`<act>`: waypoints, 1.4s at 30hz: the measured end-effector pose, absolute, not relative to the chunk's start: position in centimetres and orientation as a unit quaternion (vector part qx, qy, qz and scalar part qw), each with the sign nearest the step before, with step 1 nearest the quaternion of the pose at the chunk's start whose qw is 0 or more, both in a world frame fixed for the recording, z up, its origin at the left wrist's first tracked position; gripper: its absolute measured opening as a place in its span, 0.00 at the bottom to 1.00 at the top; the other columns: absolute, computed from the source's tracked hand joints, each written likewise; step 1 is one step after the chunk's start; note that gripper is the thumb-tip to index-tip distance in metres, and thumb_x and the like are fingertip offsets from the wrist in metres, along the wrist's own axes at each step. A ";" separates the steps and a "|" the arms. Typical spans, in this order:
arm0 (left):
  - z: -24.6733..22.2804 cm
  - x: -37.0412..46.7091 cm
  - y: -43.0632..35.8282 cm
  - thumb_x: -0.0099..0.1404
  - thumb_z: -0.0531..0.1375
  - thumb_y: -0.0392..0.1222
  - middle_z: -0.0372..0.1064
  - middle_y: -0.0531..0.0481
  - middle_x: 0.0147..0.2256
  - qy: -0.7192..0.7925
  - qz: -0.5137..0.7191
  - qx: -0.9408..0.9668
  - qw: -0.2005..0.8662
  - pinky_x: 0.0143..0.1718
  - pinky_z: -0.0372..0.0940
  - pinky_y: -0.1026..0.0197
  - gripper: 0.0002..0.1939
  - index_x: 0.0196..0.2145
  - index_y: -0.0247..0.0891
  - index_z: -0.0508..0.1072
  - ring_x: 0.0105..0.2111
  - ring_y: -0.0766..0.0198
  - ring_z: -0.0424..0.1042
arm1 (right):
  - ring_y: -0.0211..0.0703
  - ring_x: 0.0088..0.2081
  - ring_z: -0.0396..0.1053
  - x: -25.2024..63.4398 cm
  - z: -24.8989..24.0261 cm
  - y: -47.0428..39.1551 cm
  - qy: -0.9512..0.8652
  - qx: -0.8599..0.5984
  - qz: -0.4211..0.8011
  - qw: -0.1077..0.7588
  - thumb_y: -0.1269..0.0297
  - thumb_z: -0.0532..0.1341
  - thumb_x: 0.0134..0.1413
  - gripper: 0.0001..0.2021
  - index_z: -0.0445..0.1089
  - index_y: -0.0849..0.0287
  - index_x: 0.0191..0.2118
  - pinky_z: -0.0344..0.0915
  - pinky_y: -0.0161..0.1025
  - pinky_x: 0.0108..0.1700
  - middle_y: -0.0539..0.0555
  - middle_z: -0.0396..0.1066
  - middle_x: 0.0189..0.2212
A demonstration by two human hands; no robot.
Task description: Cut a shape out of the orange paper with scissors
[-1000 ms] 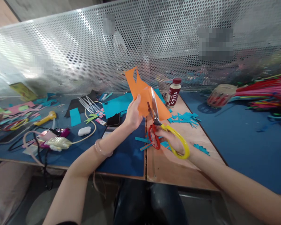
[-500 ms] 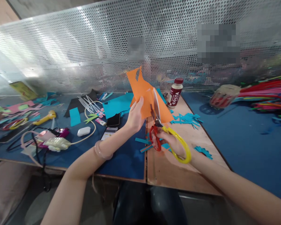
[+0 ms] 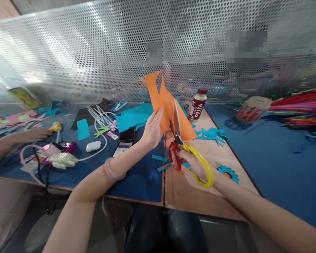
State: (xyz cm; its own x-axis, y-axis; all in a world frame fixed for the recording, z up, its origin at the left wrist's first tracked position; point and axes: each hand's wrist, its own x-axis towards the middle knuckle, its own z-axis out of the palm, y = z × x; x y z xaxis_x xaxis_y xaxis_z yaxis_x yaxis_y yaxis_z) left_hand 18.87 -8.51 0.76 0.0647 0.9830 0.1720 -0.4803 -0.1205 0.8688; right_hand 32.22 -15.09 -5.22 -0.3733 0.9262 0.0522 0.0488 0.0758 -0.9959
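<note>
My left hand (image 3: 153,131) grips a sheet of orange paper (image 3: 166,103) and holds it up above the table; the sheet has cut slits and a narrow gap near its top. A pair of scissors (image 3: 178,137) with one red and one yellow handle is in my right hand (image 3: 191,161). Its blades are parted, pointing up, with the orange paper between them. Beneath my hands lie several blue paper strips (image 3: 160,159). A blue paper flower (image 3: 228,174) rests to the right of my right forearm.
A dark red bottle (image 3: 198,105) stands behind, beside cut blue paper (image 3: 213,134). At the right is a jar (image 3: 252,109) of coloured pipe cleaners. Leftward lie a phone (image 3: 123,149), a white earbud case (image 3: 93,146), a cable and a glue gun (image 3: 61,160). Another person's hand (image 3: 38,134) reaches in.
The orange paper has turned slightly and the gap at its top looks wider. At the left, the other person's hand has come over the table to a yellow-handled tool.
</note>
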 end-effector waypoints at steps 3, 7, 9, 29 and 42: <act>1.0 18.9 -8.8 0.73 0.51 0.43 0.72 0.48 0.55 0.281 0.627 0.414 0.597 0.58 0.68 0.50 0.13 0.46 0.39 0.73 0.59 0.52 0.68 | 0.40 0.22 0.65 32.0 -5.3 -15.3 -0.600 -0.402 0.556 0.412 0.60 0.55 0.54 0.06 0.61 0.55 0.29 0.64 0.39 0.25 0.50 0.66 0.22; 1.4 19.1 -9.2 0.72 0.52 0.43 0.73 0.45 0.54 0.278 0.633 0.393 0.606 0.58 0.68 0.46 0.13 0.47 0.37 0.73 0.58 0.49 0.69 | 0.39 0.21 0.64 31.6 -4.8 -15.7 -0.580 -0.407 0.559 0.431 0.58 0.57 0.50 0.07 0.60 0.55 0.30 0.63 0.37 0.23 0.48 0.63 0.20; 1.5 19.2 -9.4 0.72 0.52 0.42 0.73 0.45 0.54 0.274 0.643 0.380 0.606 0.60 0.66 0.48 0.13 0.47 0.37 0.73 0.60 0.51 0.68 | 0.38 0.21 0.62 31.4 -4.6 -15.9 -0.569 -0.410 0.559 0.442 0.57 0.58 0.48 0.09 0.59 0.54 0.30 0.62 0.36 0.22 0.47 0.62 0.19; 0.5 19.2 -9.2 0.70 0.55 0.44 0.72 0.48 0.55 0.275 0.664 0.393 0.574 0.64 0.61 0.49 0.13 0.48 0.39 0.73 0.63 0.54 0.63 | 0.39 0.22 0.65 31.2 -5.8 -16.3 -0.545 -0.435 0.549 0.460 0.56 0.56 0.52 0.10 0.61 0.56 0.35 0.63 0.39 0.24 0.48 0.66 0.25; 0.9 19.2 -9.8 0.71 0.53 0.45 0.72 0.51 0.56 0.246 0.646 0.401 0.601 0.62 0.64 0.48 0.15 0.50 0.42 0.74 0.62 0.52 0.64 | 0.37 0.19 0.64 31.5 -6.6 -16.1 -0.567 -0.415 0.534 0.471 0.62 0.54 0.56 0.05 0.64 0.57 0.35 0.63 0.37 0.21 0.47 0.66 0.23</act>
State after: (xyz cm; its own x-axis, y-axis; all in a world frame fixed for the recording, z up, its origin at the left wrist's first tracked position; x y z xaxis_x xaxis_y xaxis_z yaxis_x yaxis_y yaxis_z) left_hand 19.24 -9.79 0.85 0.0440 0.9740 0.2222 -0.5795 -0.1563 0.7998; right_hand 31.49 -16.07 -6.65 -0.2126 0.9728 0.0914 -0.0321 0.0865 -0.9957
